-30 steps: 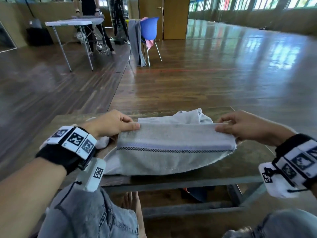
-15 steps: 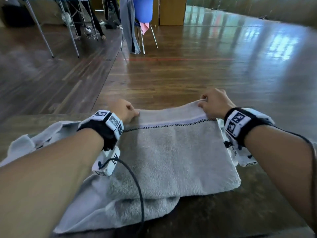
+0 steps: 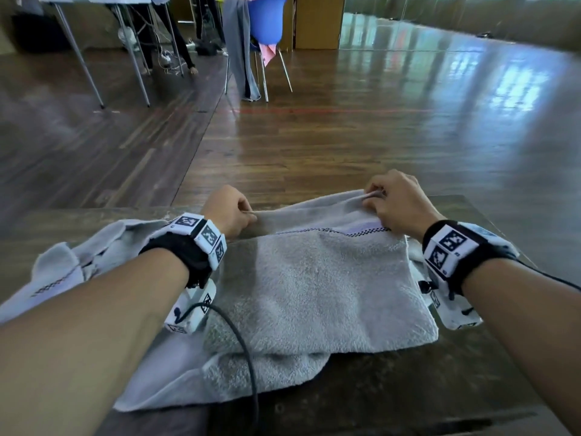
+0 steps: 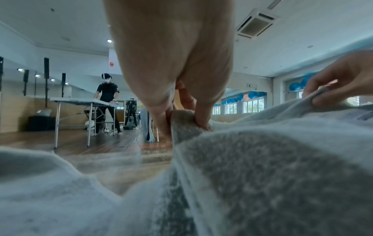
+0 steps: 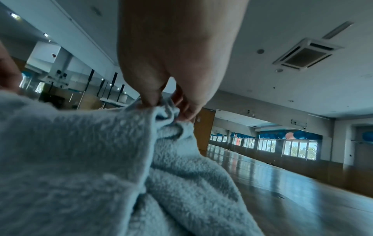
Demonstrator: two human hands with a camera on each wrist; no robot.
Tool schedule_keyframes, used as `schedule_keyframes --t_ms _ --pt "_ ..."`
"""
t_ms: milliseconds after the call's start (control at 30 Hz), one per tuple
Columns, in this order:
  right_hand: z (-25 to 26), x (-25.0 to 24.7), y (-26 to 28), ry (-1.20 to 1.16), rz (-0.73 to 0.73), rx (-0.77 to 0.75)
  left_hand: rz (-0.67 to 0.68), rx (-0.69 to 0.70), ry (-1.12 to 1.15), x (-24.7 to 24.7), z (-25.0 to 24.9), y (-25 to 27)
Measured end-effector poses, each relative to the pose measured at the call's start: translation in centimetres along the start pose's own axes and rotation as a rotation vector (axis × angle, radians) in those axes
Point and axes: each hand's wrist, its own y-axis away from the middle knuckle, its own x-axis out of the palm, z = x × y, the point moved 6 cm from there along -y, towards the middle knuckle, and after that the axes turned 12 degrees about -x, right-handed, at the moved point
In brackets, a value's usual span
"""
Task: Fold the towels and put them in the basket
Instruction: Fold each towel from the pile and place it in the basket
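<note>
A grey towel (image 3: 314, 287) with a checked border stripe lies folded over on the dark wooden table (image 3: 408, 388). My left hand (image 3: 231, 212) pinches its far left corner (image 4: 185, 121) between thumb and fingers. My right hand (image 3: 393, 199) pinches the far right corner (image 5: 165, 110), bunching the cloth. Both hands hold the far edge just above the table. A second grey towel (image 3: 78, 259) lies crumpled under my left forearm. No basket shows in any view.
Beyond the table's far edge is shiny wooden floor (image 3: 377, 136). A blue chair (image 3: 267, 17) draped with grey cloth stands further back. A folding table (image 4: 80, 100) with a person at it stands at the far left. A black cable (image 3: 245, 357) runs from my left wrist.
The towel, held up in front of me a second ago, has been laid over the table. Both hands moved to its far edge; since half a second ago they have barely shifted.
</note>
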Motion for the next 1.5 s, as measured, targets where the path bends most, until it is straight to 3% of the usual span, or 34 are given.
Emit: schedule_keyframes --t_ms 233,367,433,567,633,700,767,867,1000,1067,1133,1233,1333,1500 --pt "3.3 -7.5 5.0 -0.016 -0.209 -0.147 0.134 0.110 0.013 -2.8 -1.9 4.0" --pt "3.6 -12.0 8.5 -0.052 -0.176 -0.112 0.162 0.203 0.038 -5.7 -4.8 7.2" --pt "3.6 -14.4 10.1 -0.129 -0.168 -0.091 0.202 0.198 0.116 -7.6 -6.1 9.0" --pt "4.5 -20.7 13.3 -0.245 -0.321 -0.133 0.465 0.188 0.384 -10.9 -9.0 13.2" --pt "4.8 -23.4 14.6 -0.295 -0.404 -0.176 0.493 0.214 0.550 -12.6 -10.2 14.7" --pt "4.3 -24.9 15.1 -0.350 -0.419 -0.171 0.435 0.229 0.675 -13.7 -11.0 14.9" --pt "2.8 -24.4 14.8 -0.364 -0.386 -0.130 0.298 0.222 0.661 -13.5 -11.6 14.3" --pt "-0.1 -20.4 14.4 -0.323 -0.316 -0.037 0.105 0.177 0.423 -10.0 -11.7 12.8" --pt "-2.9 -13.1 16.0 -0.277 -0.264 0.083 0.001 0.079 0.253 -2.3 -10.6 11.0" --pt "-3.2 -10.2 17.5 -0.237 -0.261 0.122 -0.051 0.116 0.183 0.9 -11.0 11.5" --pt "-2.8 -8.3 18.5 -0.217 -0.265 0.132 -0.020 0.289 0.202 3.3 -13.0 13.0" --pt "-1.5 -7.8 18.4 -0.223 -0.321 0.143 0.136 0.535 0.257 5.7 -16.3 15.9" --pt "-0.7 -8.2 18.4 -0.292 -0.410 0.147 0.248 0.656 0.279 6.9 -19.1 17.5" --pt "-1.4 -7.6 18.4 -0.423 -0.396 0.211 0.201 0.708 0.398 6.6 -21.0 17.4"
